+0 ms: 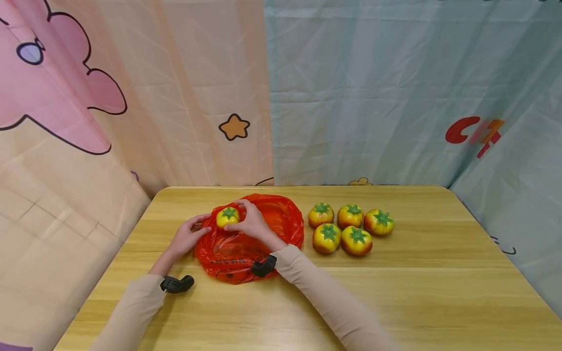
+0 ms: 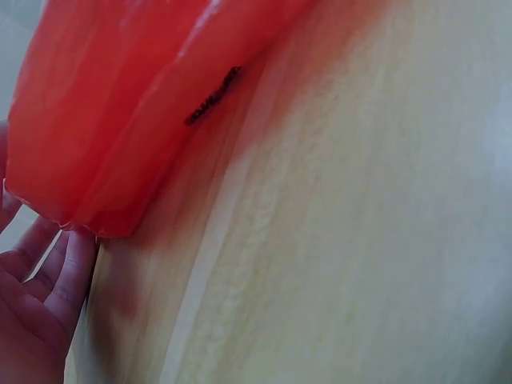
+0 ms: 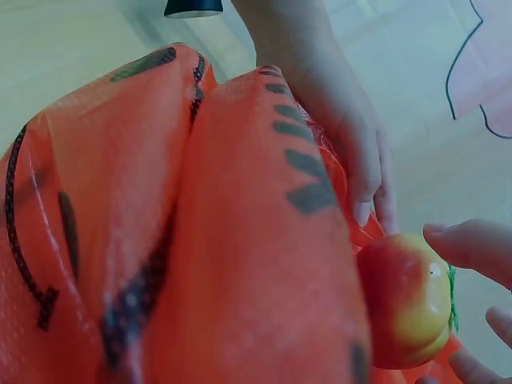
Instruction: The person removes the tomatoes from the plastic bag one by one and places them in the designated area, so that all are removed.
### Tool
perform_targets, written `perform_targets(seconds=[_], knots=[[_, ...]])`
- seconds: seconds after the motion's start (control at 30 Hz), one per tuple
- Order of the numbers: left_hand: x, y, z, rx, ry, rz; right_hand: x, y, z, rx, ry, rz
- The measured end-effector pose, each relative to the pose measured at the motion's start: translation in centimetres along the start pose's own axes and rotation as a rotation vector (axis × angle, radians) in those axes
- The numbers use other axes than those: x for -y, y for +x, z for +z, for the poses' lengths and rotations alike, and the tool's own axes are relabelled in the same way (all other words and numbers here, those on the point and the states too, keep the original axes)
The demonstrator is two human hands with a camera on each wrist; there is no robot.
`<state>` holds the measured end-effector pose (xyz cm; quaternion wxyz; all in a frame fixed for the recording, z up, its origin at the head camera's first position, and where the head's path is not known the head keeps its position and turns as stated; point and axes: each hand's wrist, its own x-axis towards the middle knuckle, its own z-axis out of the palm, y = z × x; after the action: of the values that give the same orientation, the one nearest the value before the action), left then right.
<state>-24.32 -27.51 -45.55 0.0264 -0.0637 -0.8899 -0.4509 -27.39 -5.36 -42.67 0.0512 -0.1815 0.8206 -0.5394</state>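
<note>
A red plastic bag with dark print lies spread on the table, its mouth facing up. Over its far left part, my right hand holds a yellow-and-red tomato with a green star-shaped top between thumb and fingers. The same tomato shows beside the bag in the right wrist view, with fingertips around it. At the bag's left rim, my left hand grips the edge; in the left wrist view, fingers meet the red film, partly hidden by it.
To the bag's right sit several more tomatoes in two close rows. The wooden table reaches toward a printed curtain at the back. Black wrist devices are worn on both forearms.
</note>
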Motion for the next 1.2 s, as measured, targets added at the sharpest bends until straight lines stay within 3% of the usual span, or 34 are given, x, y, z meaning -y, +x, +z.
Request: perform_targets(seconds=[0.47, 0.97, 1.2], knots=[[-0.3, -0.1, -0.2, 0.013, -0.01, -0.006, 0.3, -0.1, 1.1, -0.025, 0.062, 0.141], [0.5, 0.3, -0.1, 0.025, -0.013, -0.026, -0.7, 0.1, 2.0, -0.054, 0.097, 0.122], [0.6, 0.3, -0.1, 0.026, -0.019, -0.034, -0.6, 0.0, 2.1, -0.071, 0.048, 0.147]])
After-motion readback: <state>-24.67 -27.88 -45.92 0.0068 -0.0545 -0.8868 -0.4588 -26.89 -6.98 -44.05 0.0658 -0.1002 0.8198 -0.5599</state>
